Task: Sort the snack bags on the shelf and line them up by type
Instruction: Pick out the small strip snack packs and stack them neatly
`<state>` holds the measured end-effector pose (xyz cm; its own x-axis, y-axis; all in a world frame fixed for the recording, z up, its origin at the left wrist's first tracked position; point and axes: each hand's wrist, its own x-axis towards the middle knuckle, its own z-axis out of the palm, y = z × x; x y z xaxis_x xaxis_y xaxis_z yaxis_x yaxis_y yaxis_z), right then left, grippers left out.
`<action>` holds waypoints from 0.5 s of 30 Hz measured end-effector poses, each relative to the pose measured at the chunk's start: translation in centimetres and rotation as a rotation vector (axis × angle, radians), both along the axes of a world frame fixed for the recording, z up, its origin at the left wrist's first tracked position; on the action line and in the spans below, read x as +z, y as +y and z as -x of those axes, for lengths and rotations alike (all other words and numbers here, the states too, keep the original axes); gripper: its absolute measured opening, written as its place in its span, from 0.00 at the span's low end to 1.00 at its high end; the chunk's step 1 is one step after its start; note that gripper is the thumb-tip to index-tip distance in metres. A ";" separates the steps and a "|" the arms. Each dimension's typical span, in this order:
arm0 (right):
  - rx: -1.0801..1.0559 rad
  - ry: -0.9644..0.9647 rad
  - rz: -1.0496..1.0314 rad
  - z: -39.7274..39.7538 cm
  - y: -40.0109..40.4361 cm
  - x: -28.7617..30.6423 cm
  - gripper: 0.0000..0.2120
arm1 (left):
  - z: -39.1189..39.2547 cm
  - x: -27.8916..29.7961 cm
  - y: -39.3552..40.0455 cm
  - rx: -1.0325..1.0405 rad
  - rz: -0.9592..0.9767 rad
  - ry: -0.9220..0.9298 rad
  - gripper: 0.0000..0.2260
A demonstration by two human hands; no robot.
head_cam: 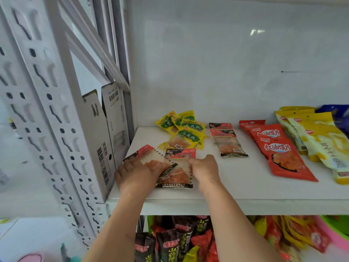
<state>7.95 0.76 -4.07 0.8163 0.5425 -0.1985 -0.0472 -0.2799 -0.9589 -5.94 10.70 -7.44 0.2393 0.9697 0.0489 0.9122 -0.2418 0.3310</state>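
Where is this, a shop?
Probably a small shop or its stockroom. Snack bags lie in groups on a white shelf, more packets fill the shelf below, and a metal rack post stands beside folded boxes.

Bright, even, cool white light fills the shelf (245, 188), with only faint, soft shadows under the snack bags. A small double glare spot (257, 32) shines on the glossy back panel (226, 63). Wide-angle distortion bends the perforated upright (43, 103) at the left edge. The blue bag (338, 114) at the far right and the bags on the lower shelf (188, 241) are blurred.
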 end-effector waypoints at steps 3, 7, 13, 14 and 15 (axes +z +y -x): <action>0.031 0.055 -0.017 0.1 -0.3 0.4 0.18 | 0.2 0.1 -0.1 -0.014 0.001 0.035 0.57; 0.128 0.068 -0.208 -0.2 -0.5 0.1 0.17 | 0.2 -0.1 0.0 -0.161 0.050 0.040 0.52; 0.096 0.015 -0.098 -1.1 0.0 -0.3 0.09 | 0.9 0.3 1.1 -0.428 0.143 0.011 0.41; 0.099 -0.035 -0.064 -1.0 -0.4 0.0 0.11 | 1.0 0.4 1.2 -0.439 0.181 -0.007 0.40; 0.099 -0.084 -0.033 -1.0 -0.6 0.2 0.13 | 1.1 0.4 1.5 -0.448 0.232 -0.059 0.41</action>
<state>8.96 0.12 -3.82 0.7715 0.6263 -0.1125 0.0600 -0.2475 -0.9670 -7.03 12.16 -7.02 0.6373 0.7596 -0.1300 0.7140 -0.5185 0.4705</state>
